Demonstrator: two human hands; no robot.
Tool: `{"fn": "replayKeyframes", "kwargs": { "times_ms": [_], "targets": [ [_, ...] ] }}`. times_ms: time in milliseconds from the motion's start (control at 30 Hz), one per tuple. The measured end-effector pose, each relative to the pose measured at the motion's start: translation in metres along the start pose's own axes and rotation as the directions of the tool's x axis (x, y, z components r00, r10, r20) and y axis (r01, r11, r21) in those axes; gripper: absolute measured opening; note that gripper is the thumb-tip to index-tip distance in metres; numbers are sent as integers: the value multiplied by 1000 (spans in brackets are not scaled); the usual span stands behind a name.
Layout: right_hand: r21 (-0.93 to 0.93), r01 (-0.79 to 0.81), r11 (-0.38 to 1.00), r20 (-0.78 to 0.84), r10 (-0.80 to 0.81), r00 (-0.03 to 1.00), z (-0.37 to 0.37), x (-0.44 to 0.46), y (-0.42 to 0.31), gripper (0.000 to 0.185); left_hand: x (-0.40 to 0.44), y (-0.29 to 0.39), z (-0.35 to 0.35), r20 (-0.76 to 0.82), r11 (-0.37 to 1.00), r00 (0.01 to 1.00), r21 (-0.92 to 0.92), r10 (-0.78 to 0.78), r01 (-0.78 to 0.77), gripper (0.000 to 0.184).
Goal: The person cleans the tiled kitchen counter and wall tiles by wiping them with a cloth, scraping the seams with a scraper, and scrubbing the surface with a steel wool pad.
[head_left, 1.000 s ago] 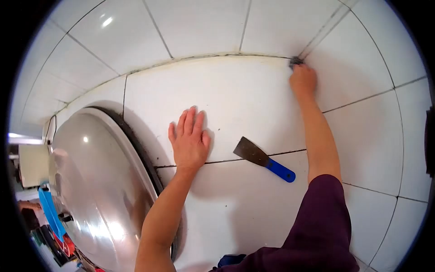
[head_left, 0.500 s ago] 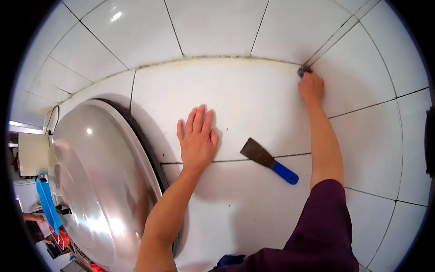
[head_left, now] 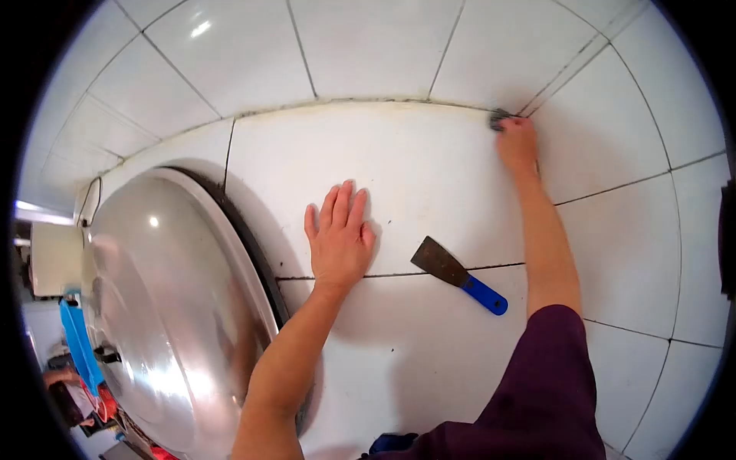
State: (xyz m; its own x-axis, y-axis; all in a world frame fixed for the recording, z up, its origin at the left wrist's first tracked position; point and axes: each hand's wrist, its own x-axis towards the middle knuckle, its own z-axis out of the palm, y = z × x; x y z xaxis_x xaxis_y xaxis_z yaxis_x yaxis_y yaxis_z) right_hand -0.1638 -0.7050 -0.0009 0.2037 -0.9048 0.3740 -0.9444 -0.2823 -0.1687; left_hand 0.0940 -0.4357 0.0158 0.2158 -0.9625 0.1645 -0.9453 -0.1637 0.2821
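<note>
My left hand [head_left: 340, 240] lies flat on the white tiled surface [head_left: 414, 176], fingers spread, with nothing in it. At the far right corner, where the surface meets the wall, my right hand [head_left: 519, 146] is closed on a dark grey steel wool scrubber [head_left: 501, 119]. The scrubber presses into the dirty joint along the back wall. Between my arms lies a scraper [head_left: 460, 274] with a wide, stained metal blade and a blue handle. Its blade points up and left, and neither hand touches it.
A large domed metal lid [head_left: 176, 307] with a dark rim stands left of my left arm. White wall tiles [head_left: 376, 46] rise at the back and right. At the far left are a blue item [head_left: 80, 345] and part of another person [head_left: 73, 395].
My right hand has slid slightly left along the back joint with the scrubber. My left hand stays flat in place while the view shifts a little.
</note>
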Motion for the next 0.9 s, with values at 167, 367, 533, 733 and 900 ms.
{"fn": "replayKeyframes", "kwargs": {
  "times_ms": [167,367,533,733,900],
  "targets": [
    [59,156,986,-125,-147,981,35,-2,-109,15,0,1,0,-22,1000,999,-3,24,-24,48],
    [192,329,924,-133,-308,942,44,-12,-265,10,0,-1,0,-19,998,998,26,52,-52,48],
    [147,328,933,-91,-318,944,16,3,-82,19,-2,2,0,-10,999,999,-6,36,-36,47],
    [50,255,966,-96,-250,964,17,-2,-88,14,1,2,-1,-23,1000,1000,-15,7,-7,46],
    [25,248,968,-48,-246,968,19,-3,-218,15,0,0,2,-8,1000,1000,11,26,-26,48]
  ]
}}
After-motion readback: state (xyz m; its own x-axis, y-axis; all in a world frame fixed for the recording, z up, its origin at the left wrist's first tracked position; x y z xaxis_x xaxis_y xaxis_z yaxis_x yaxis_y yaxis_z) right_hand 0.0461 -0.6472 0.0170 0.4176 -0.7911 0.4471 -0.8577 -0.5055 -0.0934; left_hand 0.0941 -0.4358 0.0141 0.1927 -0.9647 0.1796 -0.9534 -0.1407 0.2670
